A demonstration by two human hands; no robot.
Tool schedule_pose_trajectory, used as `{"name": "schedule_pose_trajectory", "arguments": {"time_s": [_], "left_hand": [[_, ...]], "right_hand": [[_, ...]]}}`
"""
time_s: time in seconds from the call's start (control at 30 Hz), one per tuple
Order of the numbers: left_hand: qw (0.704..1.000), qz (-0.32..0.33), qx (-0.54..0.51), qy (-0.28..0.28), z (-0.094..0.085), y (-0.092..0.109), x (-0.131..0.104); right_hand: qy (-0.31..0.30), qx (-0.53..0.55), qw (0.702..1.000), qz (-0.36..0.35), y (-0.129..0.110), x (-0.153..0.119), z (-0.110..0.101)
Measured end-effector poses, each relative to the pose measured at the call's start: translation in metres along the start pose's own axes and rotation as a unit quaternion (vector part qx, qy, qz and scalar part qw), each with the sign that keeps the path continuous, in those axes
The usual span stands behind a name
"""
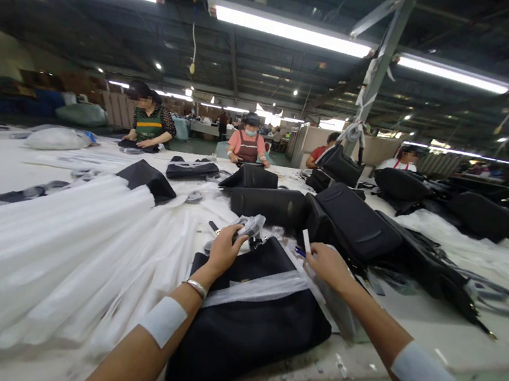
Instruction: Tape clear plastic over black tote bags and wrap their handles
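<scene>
A black handbag (253,340) lies flat in front of me on the table, with a band of thin white wrapping (262,288) across its upper part. My left hand (225,249) is at the bag's top edge, its fingers closed on a strap wrapped in clear plastic (251,226). To the right, my right hand (327,264) pinches a small white strip (306,241) that stands up from the fingertips. Close under that hand are a clear plastic bag (342,306) and a small blue item (299,251) that I cannot make out.
Long sheets of white wrapping (62,256) cover the table's left side. Several black bags (357,220) are piled beyond my hands and to the right. A metal post (376,74) rises behind them. Across the table a person in an apron (247,144) works, with others on both sides.
</scene>
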State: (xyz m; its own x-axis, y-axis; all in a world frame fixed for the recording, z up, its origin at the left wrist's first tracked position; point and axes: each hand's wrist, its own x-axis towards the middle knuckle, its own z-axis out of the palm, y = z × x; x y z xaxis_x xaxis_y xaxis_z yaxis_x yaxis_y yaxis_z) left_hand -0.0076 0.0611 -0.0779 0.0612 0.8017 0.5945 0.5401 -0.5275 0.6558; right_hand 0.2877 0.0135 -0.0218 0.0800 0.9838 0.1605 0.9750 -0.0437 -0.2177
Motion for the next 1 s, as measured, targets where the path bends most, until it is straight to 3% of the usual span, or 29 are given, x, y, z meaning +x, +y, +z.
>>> {"name": "schedule_pose_trajectory", "arguments": {"time_s": [0.1,0.13,0.23,0.3,0.4,0.47,0.63,1.0], "left_hand": [[1.000,-0.013,-0.013,0.001,-0.002,0.002,0.002],[1.000,-0.021,-0.019,0.001,-0.003,0.003,0.002],[0.997,-0.052,-0.052,0.000,-0.005,0.003,0.004],[0.993,-0.071,-0.094,0.000,-0.007,0.002,0.005],[0.986,-0.082,-0.145,-0.002,-0.008,-0.001,0.006],[0.983,-0.084,-0.161,-0.004,-0.009,-0.002,0.007],[0.972,-0.102,-0.211,-0.010,-0.013,-0.002,0.007],[0.970,-0.106,-0.219,-0.021,-0.015,-0.005,0.008]], "right_hand": [[0.030,0.133,0.990,-0.028,-0.011,-0.001,-0.006],[0.025,0.223,0.974,-0.038,-0.017,-0.002,-0.005],[-0.004,0.460,0.886,-0.055,-0.039,-0.007,0.004],[-0.024,0.502,0.863,-0.054,-0.053,-0.009,0.013],[-0.062,0.519,0.852,-0.028,-0.069,-0.010,0.025],[-0.062,0.513,0.856,-0.028,-0.076,-0.008,0.031],[-0.011,0.426,0.902,-0.066,-0.090,0.000,0.038],[0.072,0.389,0.913,-0.096,-0.127,0.028,0.057]]}}
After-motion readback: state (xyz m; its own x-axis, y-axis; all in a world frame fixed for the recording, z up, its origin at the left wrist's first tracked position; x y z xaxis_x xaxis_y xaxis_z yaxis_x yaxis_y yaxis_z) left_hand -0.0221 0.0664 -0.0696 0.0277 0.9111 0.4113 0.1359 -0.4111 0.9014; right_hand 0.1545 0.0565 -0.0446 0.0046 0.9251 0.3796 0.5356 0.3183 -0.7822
